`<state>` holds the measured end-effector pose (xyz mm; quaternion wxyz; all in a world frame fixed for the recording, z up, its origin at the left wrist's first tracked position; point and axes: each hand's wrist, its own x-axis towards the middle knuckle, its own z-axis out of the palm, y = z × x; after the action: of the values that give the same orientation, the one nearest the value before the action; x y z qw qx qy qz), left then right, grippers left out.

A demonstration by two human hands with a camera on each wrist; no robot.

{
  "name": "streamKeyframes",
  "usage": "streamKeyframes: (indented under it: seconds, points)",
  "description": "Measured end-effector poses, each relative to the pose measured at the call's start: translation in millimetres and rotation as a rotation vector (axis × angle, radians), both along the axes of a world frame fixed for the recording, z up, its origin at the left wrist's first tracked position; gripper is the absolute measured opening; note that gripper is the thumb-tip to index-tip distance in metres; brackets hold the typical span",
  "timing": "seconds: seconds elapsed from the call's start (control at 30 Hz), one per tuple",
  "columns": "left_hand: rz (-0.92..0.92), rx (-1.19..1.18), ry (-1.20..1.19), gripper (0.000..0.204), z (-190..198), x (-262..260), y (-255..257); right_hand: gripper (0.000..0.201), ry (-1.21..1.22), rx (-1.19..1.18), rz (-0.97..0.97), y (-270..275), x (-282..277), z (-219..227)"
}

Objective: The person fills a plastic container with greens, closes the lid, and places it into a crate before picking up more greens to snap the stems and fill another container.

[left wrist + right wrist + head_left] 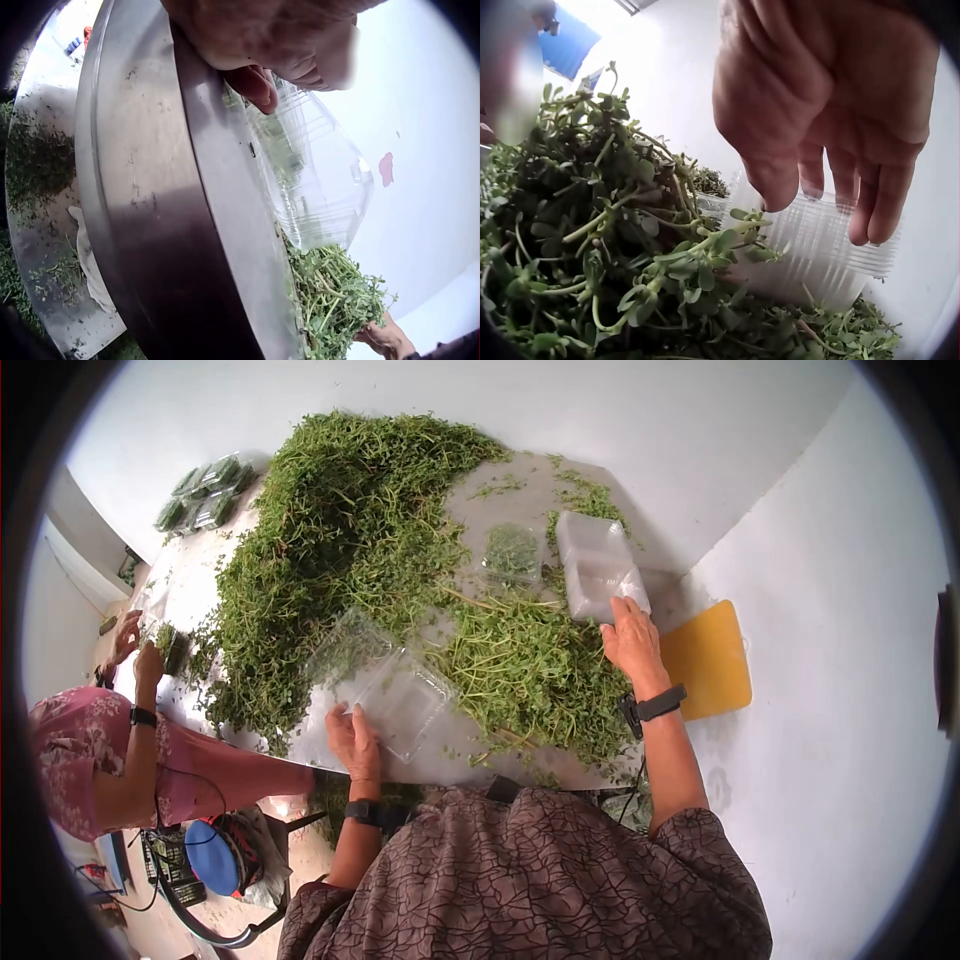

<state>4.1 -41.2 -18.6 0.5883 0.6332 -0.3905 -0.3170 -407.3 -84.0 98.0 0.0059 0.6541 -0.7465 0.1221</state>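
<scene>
An opened clear plastic box (405,705) lies at the table's front edge, its lid side over some greens. My left hand (355,745) is at the box's near left corner, fingers slightly bent; in the left wrist view the hand (277,37) is beside the clear plastic (322,172). On the right, my right hand (635,645) touches the near end of a stack of nested clear boxes (600,565). The right wrist view shows that hand (832,120) with fingers reaching down over the stack's ribbed side (802,247). Cut green stems (535,675) are heaped between the hands.
A large mound of greens (340,510) covers the table's middle and left. A filled box (512,552) stands behind the nearer heap. Filled boxes (210,490) are stacked far left. A yellow board (710,660) is at right. Another person's hand (148,665) works at left.
</scene>
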Motion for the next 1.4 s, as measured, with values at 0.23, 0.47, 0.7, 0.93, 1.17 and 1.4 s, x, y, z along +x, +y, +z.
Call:
streamKeyframes:
  seconds: [0.23,0.47,0.7,0.93,1.17,1.4]
  points:
    - [-0.015,-0.006,-0.013,0.029,8,-3,2,0.049,-0.225,-0.141,0.054,-29,3,-8]
    - [0.014,0.006,-0.052,0.028,14,-6,3,0.025,-0.282,-0.237,0.119,-52,34,19]
    - [0.044,0.011,-0.136,0.028,6,-5,3,0.027,-0.493,-0.010,0.075,-99,60,-12]
    - [0.031,-0.008,-0.098,0.023,2,-6,4,0.023,-1.070,0.241,-0.190,-127,57,-25]
    - [0.060,-0.014,-0.256,0.026,-10,-2,4,0.024,-1.276,0.343,-0.264,-133,53,-31]
    - [0.043,0.055,-0.166,0.027,-1,-5,6,0.017,-1.600,0.529,-0.161,-143,40,-53]
